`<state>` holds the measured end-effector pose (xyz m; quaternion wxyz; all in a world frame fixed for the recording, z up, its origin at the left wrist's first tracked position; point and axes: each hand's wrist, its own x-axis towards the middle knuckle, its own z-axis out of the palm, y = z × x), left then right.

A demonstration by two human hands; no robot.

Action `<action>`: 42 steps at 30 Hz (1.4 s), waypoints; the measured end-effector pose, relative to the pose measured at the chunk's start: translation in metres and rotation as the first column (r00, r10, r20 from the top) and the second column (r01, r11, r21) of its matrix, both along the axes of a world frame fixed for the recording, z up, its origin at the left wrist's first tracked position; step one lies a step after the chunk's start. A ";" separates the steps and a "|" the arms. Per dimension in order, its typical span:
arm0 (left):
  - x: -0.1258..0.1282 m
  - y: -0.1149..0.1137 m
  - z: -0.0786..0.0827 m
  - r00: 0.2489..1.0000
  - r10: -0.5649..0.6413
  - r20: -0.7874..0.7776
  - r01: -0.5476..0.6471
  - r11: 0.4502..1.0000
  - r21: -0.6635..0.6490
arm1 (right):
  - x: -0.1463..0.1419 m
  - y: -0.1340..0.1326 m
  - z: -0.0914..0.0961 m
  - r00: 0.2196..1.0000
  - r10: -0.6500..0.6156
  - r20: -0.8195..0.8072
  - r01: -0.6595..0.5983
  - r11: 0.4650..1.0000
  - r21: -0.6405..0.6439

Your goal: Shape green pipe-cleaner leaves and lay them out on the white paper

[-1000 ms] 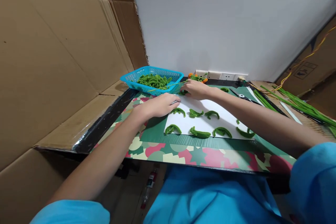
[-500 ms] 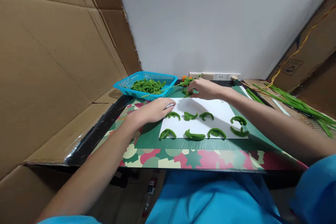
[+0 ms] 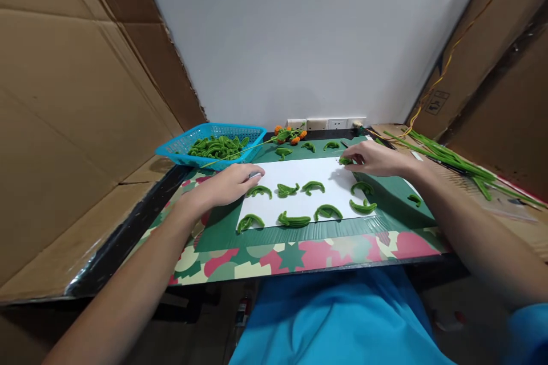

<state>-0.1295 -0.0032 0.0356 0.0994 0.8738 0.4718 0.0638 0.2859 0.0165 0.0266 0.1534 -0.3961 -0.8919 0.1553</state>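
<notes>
My left hand [image 3: 229, 183] rests on the left edge of a white sheet of paper [image 3: 295, 173]. Between its thumb and index finger shows a small whitish object [image 3: 256, 174], too little visible to name. At the sheet's far right corner, my right hand [image 3: 374, 158] pinches a green pipe-cleaner leaf [image 3: 345, 161], low over the paper. Several more curled fuzzy green leaves lie on the sheet in two rows, among them a nearer one [image 3: 328, 213] and one below my right hand [image 3: 362, 187]. Behind the sheet lie other leaves, such as one at back left [image 3: 283, 152].
A blue plastic basket [image 3: 171, 157] heaped with green leaves [image 3: 218, 147] stands at back left. Orange pipe-cleaner flowers [image 3: 295, 140] lie behind the sheet. Long green pipe cleaners [image 3: 454, 159] rest on cardboard at right. Cardboard walls [image 3: 64, 80] flank the table; wall sockets [image 3: 337, 124] sit behind.
My right hand has moved from behind the sheet to its far right corner, with a green leaf in its fingers. My left hand stays at the sheet's left edge. The view has shifted right.
</notes>
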 end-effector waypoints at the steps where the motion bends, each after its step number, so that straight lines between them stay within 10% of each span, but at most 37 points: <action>1: 0.001 -0.001 0.001 1.000 0.012 -0.008 -0.012 1.000 -0.004 | -0.003 -0.001 0.001 1.000 -0.020 -0.006 0.020 0.999 0.027; 25: 0.002 -0.003 0.005 0.999 0.040 -0.021 -0.041 0.997 -0.068 | 0.001 0.017 -0.024 0.992 -0.057 0.111 0.044 0.992 0.114; 42: 0.001 -0.004 0.005 1.000 0.008 -0.008 -0.008 0.999 -0.032 | -0.006 0.003 -0.009 0.994 0.000 0.106 0.000 1.000 -0.005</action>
